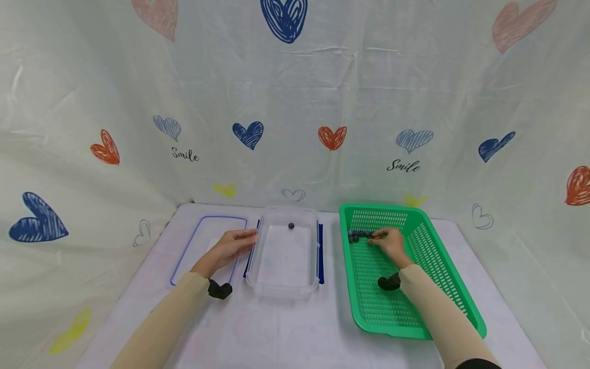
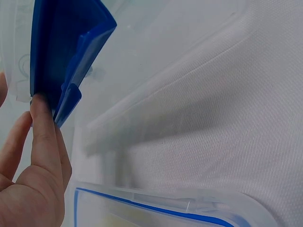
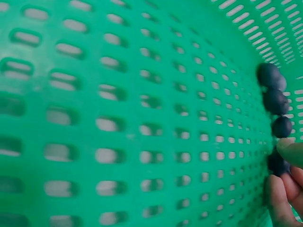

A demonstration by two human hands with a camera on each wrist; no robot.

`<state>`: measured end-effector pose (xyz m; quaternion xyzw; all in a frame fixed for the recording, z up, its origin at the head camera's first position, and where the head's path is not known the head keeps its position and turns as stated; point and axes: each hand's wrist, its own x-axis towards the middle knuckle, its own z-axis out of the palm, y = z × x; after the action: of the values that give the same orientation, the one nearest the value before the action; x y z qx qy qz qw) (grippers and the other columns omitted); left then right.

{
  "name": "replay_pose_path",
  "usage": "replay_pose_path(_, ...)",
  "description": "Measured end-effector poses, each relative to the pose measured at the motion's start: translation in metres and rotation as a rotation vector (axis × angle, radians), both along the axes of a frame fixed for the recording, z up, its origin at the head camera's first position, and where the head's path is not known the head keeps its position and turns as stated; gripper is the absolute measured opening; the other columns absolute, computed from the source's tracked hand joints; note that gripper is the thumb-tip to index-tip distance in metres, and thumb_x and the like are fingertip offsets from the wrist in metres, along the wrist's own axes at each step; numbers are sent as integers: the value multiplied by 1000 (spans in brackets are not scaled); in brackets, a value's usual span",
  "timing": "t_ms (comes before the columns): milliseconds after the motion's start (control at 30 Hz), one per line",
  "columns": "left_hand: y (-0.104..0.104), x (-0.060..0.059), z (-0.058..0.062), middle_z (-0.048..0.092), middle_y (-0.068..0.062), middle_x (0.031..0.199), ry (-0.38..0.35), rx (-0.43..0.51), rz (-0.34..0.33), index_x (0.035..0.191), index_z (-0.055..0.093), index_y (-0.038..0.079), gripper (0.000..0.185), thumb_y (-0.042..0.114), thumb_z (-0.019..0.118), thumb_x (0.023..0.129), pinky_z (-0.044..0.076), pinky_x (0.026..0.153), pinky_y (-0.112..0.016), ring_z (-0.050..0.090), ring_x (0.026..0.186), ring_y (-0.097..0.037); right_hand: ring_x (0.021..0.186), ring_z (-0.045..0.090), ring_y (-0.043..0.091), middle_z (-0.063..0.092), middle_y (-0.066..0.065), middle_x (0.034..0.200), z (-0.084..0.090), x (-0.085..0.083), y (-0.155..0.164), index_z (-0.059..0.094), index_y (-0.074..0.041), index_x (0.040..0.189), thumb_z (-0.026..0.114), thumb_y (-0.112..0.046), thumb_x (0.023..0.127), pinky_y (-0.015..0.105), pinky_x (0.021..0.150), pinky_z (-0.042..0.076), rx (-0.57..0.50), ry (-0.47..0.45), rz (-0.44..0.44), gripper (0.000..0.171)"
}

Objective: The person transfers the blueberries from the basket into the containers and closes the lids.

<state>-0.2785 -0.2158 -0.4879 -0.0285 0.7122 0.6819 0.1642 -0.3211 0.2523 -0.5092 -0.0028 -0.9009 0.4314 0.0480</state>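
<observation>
I'd pinch lightly: right hand (image 1: 391,245) grips one dark berry (image 3: 278,163), left hand (image 1: 232,247) straight-fingered against the blue latch (image 2: 52,47) of the clear box (image 1: 282,290).

Container (image 1: 281,291), one: clear plastic, rectangular, open-topped, blue flaps at both sides; upright on the surface (image 1: 304,338).
Loose blueberry (image 1: 291,225), one: dark, round, on the container's floor toward the far end.
Basket (image 1: 373,302), one: green plastic, slotted, right of the container.
Blueberries (image 1: 355,234), several: clustered at the basket's far left; another blueberry (image 3: 278,163) pinched in the right hand (image 1: 392,246).
</observation>
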Motion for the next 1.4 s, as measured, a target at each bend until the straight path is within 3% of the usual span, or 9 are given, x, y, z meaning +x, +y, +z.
replay_pose_path(267,2,-1,1,46,-21,148,1,1,2,146,45,-4,58,19,68,98,47,103,-31,54,127,-23,86,63,38,67,27,100,-4,4,-3,68,12,102,76,-1,87,44,68,56,-5,41,5,22)
replay_pose_path(533,1,0,0,49,-20,146,-2,1,9,146,46,-3,57,18,67,98,49,101,-31,57,124,-22,83,63,37,68,24,92,-6,1,-6,69,11,99,76,-1,87,48,69,55,40,66,-19,18)
replay_pose_path(900,1,0,-1,48,-21,147,2,8,12,146,46,-3,57,19,67,98,48,101,-31,57,124,-21,82,62,36,68,25,96,7,1,-1,70,11,101,73,-3,89,37,62,53,-8,32,-32,18)
replay_pose_path(1133,-1,-1,-2,45,-22,148,6,20,5,146,45,-4,58,19,67,98,48,102,-30,58,121,-17,89,61,37,67,25,101,21,0,1,70,9,103,73,-6,91,43,68,55,-5,10,-74,19)
replay_pose_path(1400,1,0,-1,47,-22,147,1,24,20,145,46,-5,56,17,67,98,49,100,-29,60,118,-16,102,59,38,65,24,112,42,1,2,68,8,111,72,-9,92,52,87,54,-146,-35,-77,26)
